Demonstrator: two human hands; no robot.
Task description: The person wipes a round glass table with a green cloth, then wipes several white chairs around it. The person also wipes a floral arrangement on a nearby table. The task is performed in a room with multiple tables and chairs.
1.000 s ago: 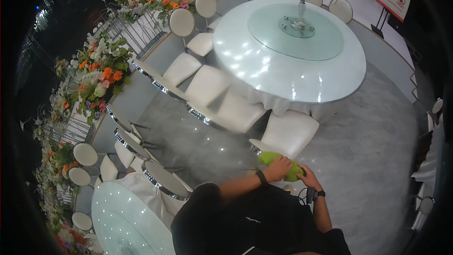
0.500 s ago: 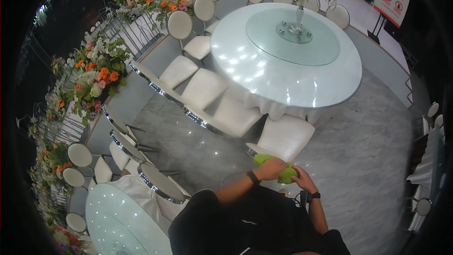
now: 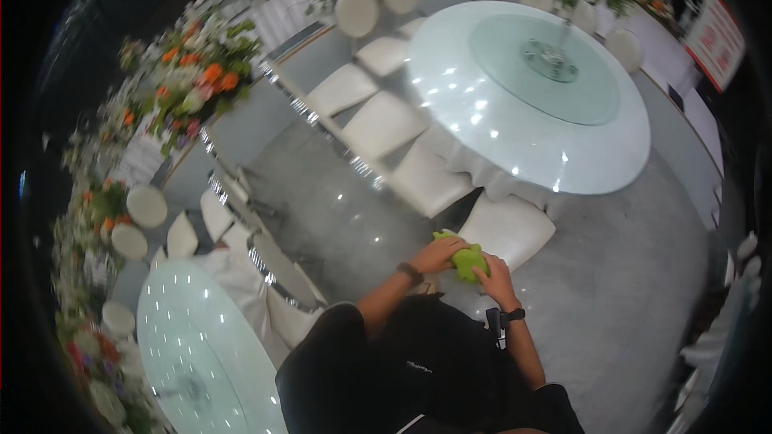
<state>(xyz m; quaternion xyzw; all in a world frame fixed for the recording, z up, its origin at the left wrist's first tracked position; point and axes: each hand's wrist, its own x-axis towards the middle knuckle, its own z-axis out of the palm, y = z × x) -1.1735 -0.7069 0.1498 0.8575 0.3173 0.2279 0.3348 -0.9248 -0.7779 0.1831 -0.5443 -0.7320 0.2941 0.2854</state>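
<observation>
A bright green cloth (image 3: 469,264) is bunched between my two hands, in front of my black shirt. My left hand (image 3: 439,255) grips its left part from above, fingers wrapped over it. On the other side, my right hand (image 3: 497,280) pinches the cloth's right edge with the thumb. Just beyond the hands stands a white-seated chair (image 3: 515,229), the nearest of a row by the large round table. The hands and cloth cover where its backrest would show, so I cannot tell whether the cloth touches it.
More white chairs (image 3: 386,124) with shiny-edged backs line the glossy round table (image 3: 515,157), which carries a glass turntable (image 3: 498,56) and a flower vase. Another round table (image 3: 173,313) stands at lower left. Flower arrangements (image 3: 197,84) border the left; a sign (image 3: 716,40) stands far right.
My view has swung, so tables and chairs sit further right in the picture. Both hands have shifted slightly up and left in view, still holding the green cloth.
</observation>
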